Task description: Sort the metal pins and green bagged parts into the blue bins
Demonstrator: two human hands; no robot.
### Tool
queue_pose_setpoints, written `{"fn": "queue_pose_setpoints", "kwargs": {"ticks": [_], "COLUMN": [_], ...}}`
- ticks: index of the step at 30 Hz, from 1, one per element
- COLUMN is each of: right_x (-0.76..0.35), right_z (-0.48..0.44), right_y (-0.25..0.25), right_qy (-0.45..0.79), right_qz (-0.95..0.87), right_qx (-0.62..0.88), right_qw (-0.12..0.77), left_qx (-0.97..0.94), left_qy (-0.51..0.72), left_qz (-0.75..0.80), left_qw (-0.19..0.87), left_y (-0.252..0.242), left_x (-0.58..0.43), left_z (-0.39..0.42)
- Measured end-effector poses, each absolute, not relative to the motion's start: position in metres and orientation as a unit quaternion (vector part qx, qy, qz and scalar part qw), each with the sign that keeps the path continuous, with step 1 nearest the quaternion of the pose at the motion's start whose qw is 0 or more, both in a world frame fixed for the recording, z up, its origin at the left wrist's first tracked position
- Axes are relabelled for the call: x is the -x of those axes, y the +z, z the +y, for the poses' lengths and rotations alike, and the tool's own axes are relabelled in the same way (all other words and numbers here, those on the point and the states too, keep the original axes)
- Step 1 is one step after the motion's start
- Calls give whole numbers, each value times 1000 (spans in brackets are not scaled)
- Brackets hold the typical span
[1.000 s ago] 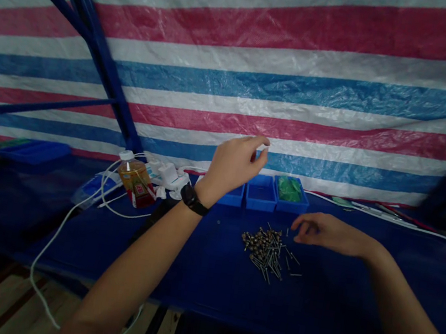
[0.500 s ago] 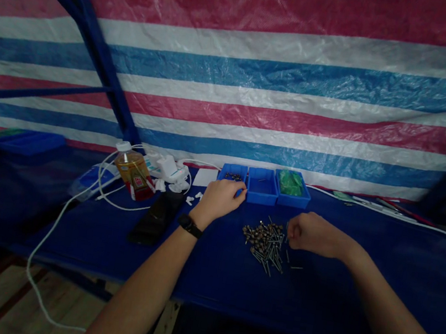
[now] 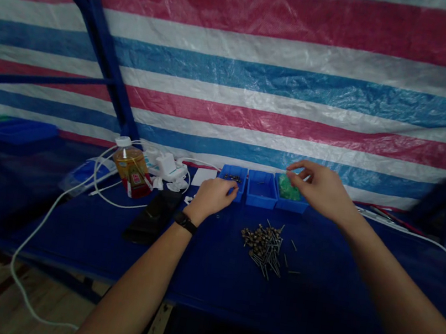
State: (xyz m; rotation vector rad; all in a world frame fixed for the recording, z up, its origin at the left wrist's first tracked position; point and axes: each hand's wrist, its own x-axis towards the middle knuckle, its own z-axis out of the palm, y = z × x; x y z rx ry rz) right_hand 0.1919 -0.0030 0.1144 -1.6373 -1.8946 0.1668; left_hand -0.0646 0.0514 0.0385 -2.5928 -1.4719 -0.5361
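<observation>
reaching over a blue bin (image 3: 290, 204) at 1 o'clock, right hand (image 3: 320, 190) is open; left hand (image 3: 210, 198) curls beside a second blue bin (image 3: 232, 186), grip unclear; nails (image 3: 263, 248) lie at 12 o'clock.

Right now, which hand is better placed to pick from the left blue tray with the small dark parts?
Left hand: its fingertips are at that tray, while your right hand is over the green plastic, two trays along.

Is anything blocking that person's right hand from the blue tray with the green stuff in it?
Nothing visible stands in the way. The right hand is raised over the blue plastic tray, with its fingers close above the green plastic packet.
</observation>
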Motion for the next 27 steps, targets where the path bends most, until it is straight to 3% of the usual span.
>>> {"fn": "queue_pose_setpoints", "kwargs": {"ticks": [5, 8, 12, 16, 22, 24, 27], "right_x": [-209, -209, -206, -210, -201, -194, -185], "right_z": [-42, -51, -47, -47, -66, -66, -50], "right_y": [49, 17, 20, 32, 24, 40, 83], "right_qy": [54, 85, 101, 138, 74, 73, 101], "right_qz": [-718, -699, -693, -707, -740, -738, -749], "right_qx": [686, 708, 714, 693, 668, 669, 619], "right_qw": [103, 47, 7, 2, -6, 47, 215], "left_qx": [838, 840, 842, 833, 828, 829, 836], "left_qy": [-192, -187, -185, -181, -175, -173, -169], "left_qz": [-506, -506, -504, -519, -530, -529, -519], "left_qw": [63, 54, 49, 54, 56, 57, 54], "left_y": [42, 43, 42, 42, 42, 41, 40], "left_x": [75, 73, 70, 73, 72, 68, 64], "left_z": [56, 55, 52, 52, 52, 51, 49]}}
